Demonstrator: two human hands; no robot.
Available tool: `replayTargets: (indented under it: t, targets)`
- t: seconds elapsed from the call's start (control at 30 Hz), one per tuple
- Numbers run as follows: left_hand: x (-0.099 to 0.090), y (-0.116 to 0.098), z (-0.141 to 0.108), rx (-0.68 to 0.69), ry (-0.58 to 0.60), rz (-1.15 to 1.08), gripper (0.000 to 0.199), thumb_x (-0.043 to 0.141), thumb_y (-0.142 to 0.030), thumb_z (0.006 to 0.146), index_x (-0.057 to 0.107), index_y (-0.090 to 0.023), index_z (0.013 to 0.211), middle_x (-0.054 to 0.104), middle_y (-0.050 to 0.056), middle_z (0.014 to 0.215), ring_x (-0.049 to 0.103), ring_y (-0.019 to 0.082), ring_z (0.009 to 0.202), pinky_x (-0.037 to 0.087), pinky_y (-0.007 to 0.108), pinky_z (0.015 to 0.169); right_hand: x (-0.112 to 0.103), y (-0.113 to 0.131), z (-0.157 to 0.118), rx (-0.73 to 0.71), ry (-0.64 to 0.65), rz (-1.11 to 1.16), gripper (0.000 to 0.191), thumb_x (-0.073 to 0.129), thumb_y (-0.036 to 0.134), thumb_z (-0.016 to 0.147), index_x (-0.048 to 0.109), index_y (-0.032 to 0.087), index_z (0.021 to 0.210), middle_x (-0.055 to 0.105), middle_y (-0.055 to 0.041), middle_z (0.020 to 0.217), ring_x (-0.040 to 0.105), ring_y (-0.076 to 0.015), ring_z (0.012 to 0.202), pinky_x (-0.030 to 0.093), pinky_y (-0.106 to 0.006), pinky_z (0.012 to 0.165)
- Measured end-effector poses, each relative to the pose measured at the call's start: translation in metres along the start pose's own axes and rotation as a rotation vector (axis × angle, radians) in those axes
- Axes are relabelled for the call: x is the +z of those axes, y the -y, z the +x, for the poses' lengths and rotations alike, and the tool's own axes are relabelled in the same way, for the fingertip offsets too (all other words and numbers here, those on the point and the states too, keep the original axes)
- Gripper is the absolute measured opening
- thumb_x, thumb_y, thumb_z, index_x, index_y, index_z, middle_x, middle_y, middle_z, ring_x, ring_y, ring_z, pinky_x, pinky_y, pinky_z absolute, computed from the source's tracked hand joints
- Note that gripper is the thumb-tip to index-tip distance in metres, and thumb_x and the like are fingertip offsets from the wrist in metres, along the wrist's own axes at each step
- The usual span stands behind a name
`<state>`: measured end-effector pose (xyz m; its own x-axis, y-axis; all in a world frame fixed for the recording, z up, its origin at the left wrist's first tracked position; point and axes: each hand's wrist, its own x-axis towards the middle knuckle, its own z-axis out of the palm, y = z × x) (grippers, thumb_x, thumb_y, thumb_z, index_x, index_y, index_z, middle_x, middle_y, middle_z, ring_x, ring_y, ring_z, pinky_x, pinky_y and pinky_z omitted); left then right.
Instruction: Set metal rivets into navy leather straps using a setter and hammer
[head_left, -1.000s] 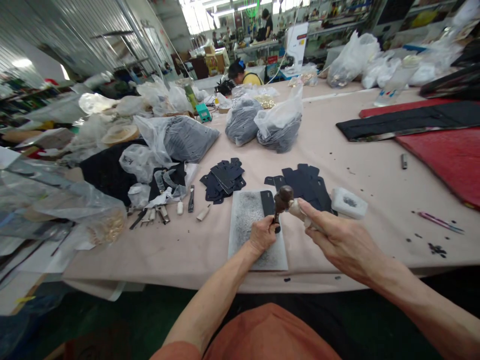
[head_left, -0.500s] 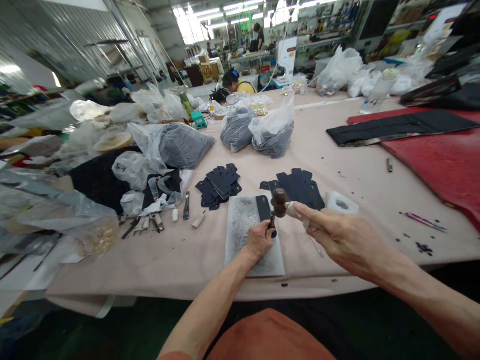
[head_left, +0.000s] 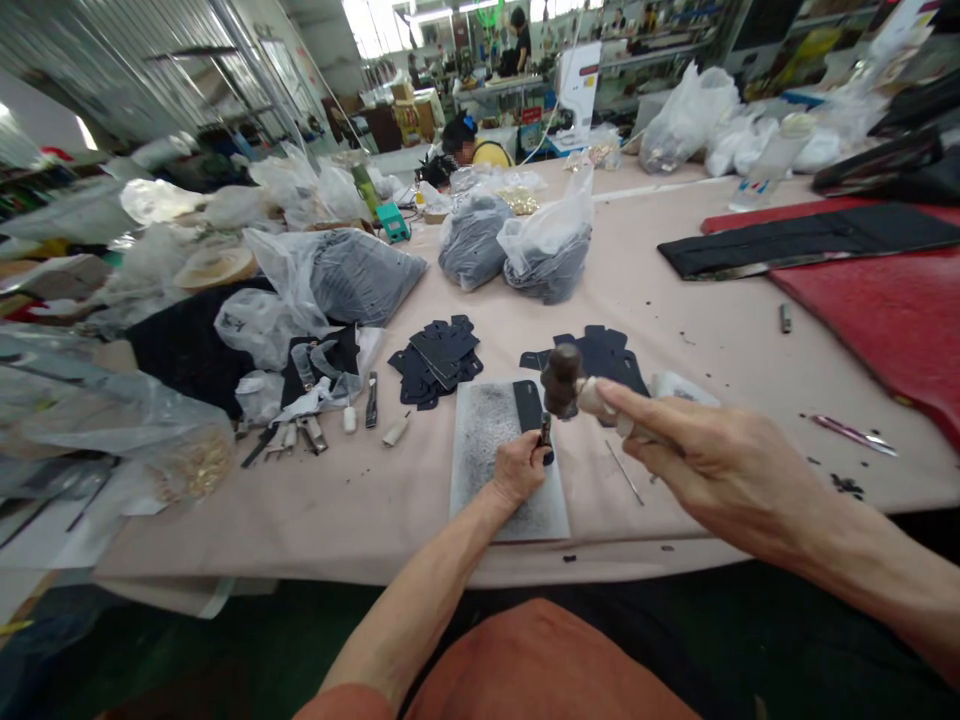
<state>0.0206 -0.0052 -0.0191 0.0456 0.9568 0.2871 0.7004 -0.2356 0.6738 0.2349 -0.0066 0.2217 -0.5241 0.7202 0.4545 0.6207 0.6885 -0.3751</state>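
The left hand [head_left: 517,470] holds tightly a dark metal punch [head_left: 545,432], upright on a black leather piece [head_left: 529,405] on a speckled grey slab [head_left: 495,470]. The right hand [head_left: 712,450] closes narrow around a round-headed dark mallet [head_left: 561,380] above, over a pale cloth-covered table [head_left: 300,510].

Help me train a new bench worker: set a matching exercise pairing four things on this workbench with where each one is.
Things:
1. Mallet
2. Small punch
3. Speckled grey board
4. Red mat

Places:
A. Right side of the table
B. Under the left hand
C. Gripped in the right hand
D. Pinched in the left hand

Pairs: 1-C, 2-D, 3-B, 4-A
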Motion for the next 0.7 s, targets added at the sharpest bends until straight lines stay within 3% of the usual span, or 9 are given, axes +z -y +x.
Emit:
replayTargets:
  t: [0.1,0.17,0.2,0.27,0.33,0.4,0.5,0.6,0.7]
  targets:
    - [0.000,0.000,0.000,0.004,-0.002,-0.025,0.015,0.056,-0.014,0.085,0.067,-0.020,0.094,0.072,0.005,0.081,0.069,0.019,0.077,0.050,0.027,0.071,-0.018,0.014,0.011,0.087,-0.298,0.000,0.066,0.058,0.025,0.092,0.033,0.032,0.152,0.072,-0.0012,0.090,0.068,-0.0196,0.075,0.054,-0.029,0.067]
    - [0.000,-0.001,0.000,0.004,0.003,-0.023,0.015,0.056,-0.015,0.086,0.067,-0.020,0.094,0.072,0.005,0.081,0.069,0.019,0.077,0.050,0.026,0.071,-0.011,0.016,0.008,0.074,-0.397,-0.021,0.074,0.057,0.022,0.092,0.022,0.030,0.156,0.070,-0.0015,0.083,0.066,-0.0196,0.071,0.053,-0.029,0.063]
    - [0.000,-0.001,0.000,0.006,0.005,-0.018,0.014,0.056,-0.015,0.085,0.067,-0.020,0.093,0.072,0.005,0.080,0.069,0.019,0.077,0.050,0.027,0.070,-0.003,0.014,0.003,0.023,-0.340,-0.024,0.072,0.054,0.020,0.092,0.023,0.029,0.156,0.068,-0.0014,0.078,0.064,-0.0187,0.064,0.051,-0.028,0.058]
    - [-0.001,0.000,0.000,0.017,0.008,-0.010,0.013,0.056,-0.015,0.085,0.066,-0.019,0.092,0.072,0.005,0.080,0.068,0.019,0.075,0.049,0.027,0.069,0.014,0.005,-0.008,-0.056,-0.080,-0.019,0.064,0.050,0.018,0.091,0.036,0.030,0.152,0.066,-0.0012,0.072,0.060,-0.0167,0.056,0.048,-0.027,0.052]
    - [-0.001,0.000,0.001,0.022,0.007,-0.007,0.013,0.056,-0.014,0.085,0.066,-0.019,0.091,0.072,0.005,0.080,0.068,0.019,0.074,0.049,0.026,0.068,0.023,-0.008,-0.018,0.001,0.115,-0.006,0.056,0.052,0.021,0.089,0.048,0.030,0.144,0.068,-0.0024,0.075,0.061,-0.0165,0.058,0.047,-0.026,0.052]
    - [-0.001,0.000,0.001,0.014,0.001,-0.018,0.013,0.056,-0.013,0.085,0.066,-0.019,0.091,0.072,0.005,0.080,0.068,0.019,0.075,0.049,0.026,0.069,0.024,-0.024,-0.028,0.171,0.149,0.082,0.053,0.055,0.026,0.088,0.052,0.030,0.141,0.070,-0.0035,0.081,0.064,-0.0175,0.065,0.049,-0.026,0.056]
    - [-0.002,0.000,0.000,0.000,-0.004,-0.047,0.013,0.056,-0.013,0.085,0.066,-0.019,0.092,0.072,0.005,0.081,0.069,0.019,0.077,0.050,0.027,0.071,0.027,-0.049,-0.051,0.562,0.107,0.364,0.059,0.060,0.038,0.086,0.050,0.027,0.144,0.066,-0.0006,0.069,0.057,-0.0149,0.050,0.045,-0.026,0.046]
    - [-0.002,0.000,0.000,-0.005,0.003,-0.078,0.014,0.057,-0.013,0.085,0.066,-0.019,0.093,0.073,0.005,0.084,0.069,0.020,0.079,0.052,0.028,0.073,0.046,-0.078,-0.093,0.988,0.046,0.631,0.077,0.066,0.049,0.080,0.042,0.024,0.149,0.057,0.0032,0.060,0.047,-0.0122,0.039,0.035,-0.024,0.037]
    - [-0.002,0.000,-0.001,-0.015,0.011,-0.103,0.013,0.056,-0.014,0.086,0.066,-0.019,0.093,0.073,0.006,0.086,0.070,0.021,0.082,0.053,0.029,0.076,0.072,-0.108,-0.145,1.203,-0.028,0.733,0.089,0.069,0.055,0.074,0.039,0.020,0.150,0.055,0.0032,0.059,0.045,-0.0128,0.038,0.031,-0.024,0.036]
